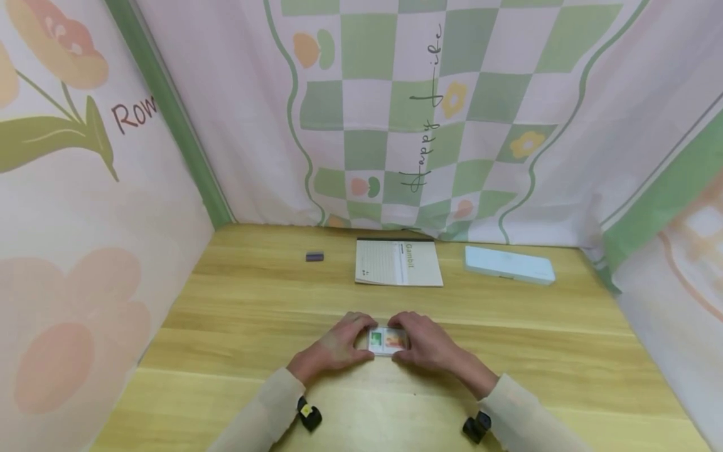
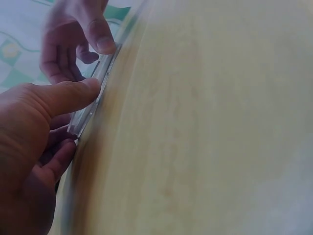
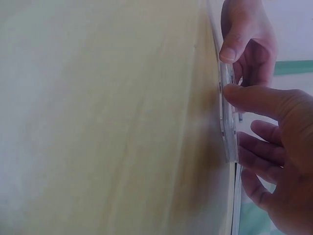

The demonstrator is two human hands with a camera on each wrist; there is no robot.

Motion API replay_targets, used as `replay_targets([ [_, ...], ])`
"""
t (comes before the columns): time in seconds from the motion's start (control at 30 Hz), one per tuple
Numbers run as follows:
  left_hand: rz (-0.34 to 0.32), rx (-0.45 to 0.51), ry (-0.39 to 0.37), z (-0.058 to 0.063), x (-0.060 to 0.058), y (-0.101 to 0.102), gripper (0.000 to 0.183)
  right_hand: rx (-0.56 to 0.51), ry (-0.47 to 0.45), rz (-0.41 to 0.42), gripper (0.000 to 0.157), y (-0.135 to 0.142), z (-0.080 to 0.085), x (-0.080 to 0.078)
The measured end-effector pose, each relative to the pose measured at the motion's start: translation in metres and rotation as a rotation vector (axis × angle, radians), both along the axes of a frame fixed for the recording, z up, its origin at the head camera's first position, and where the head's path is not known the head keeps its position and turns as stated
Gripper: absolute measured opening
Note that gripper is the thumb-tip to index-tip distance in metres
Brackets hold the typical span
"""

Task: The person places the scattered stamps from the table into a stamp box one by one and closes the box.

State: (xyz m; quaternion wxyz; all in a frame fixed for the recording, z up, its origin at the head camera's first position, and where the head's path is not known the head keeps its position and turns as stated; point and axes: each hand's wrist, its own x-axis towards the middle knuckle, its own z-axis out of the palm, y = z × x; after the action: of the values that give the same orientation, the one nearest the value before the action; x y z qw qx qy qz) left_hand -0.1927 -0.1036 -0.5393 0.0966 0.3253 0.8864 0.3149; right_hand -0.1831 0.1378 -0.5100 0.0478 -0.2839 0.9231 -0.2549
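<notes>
A small flat case with clear plastic edges (image 1: 385, 342) lies at the middle of the table, a green picture and an orange one showing on its top. My left hand (image 1: 339, 344) grips its left end, thumb on the near edge and fingers at the far edge. At the opposite end, my right hand (image 1: 426, 342) holds it the same way. Both wrist views show the case from the side as a thin transparent slab (image 2: 93, 105) (image 3: 227, 112), low over the wooden surface. Whether it touches the table is unclear.
Behind the hands lies a notebook (image 1: 398, 263) marked "Gambit". A pale blue oblong box (image 1: 508, 265) is to its right, and a small dark purple block (image 1: 314, 257) to its left. Printed curtains (image 1: 369, 47) enclose the wooden table (image 1: 243, 301) at the back and sides.
</notes>
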Motion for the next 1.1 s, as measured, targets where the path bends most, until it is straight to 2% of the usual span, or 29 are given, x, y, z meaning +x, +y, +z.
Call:
replay_targets([
  [0.47, -0.018, 0.004, 0.023, -0.0031, -0.0035, 0.0012, 0.047, 0.014, 0.027, 0.018, 0.059, 0.0009, -0.0009, -0.0012],
  [0.9, -0.021, -0.029, 0.037, 0.0003, 0.0011, 0.0026, 0.048, 0.03, 0.015, -0.002, 0.06, -0.0002, -0.002, -0.0002],
  [1.1, -0.029, -0.036, 0.052, -0.0003, -0.0004, 0.0045, 0.048, 0.014, 0.007, -0.002, 0.058, 0.0013, -0.0025, 0.0],
])
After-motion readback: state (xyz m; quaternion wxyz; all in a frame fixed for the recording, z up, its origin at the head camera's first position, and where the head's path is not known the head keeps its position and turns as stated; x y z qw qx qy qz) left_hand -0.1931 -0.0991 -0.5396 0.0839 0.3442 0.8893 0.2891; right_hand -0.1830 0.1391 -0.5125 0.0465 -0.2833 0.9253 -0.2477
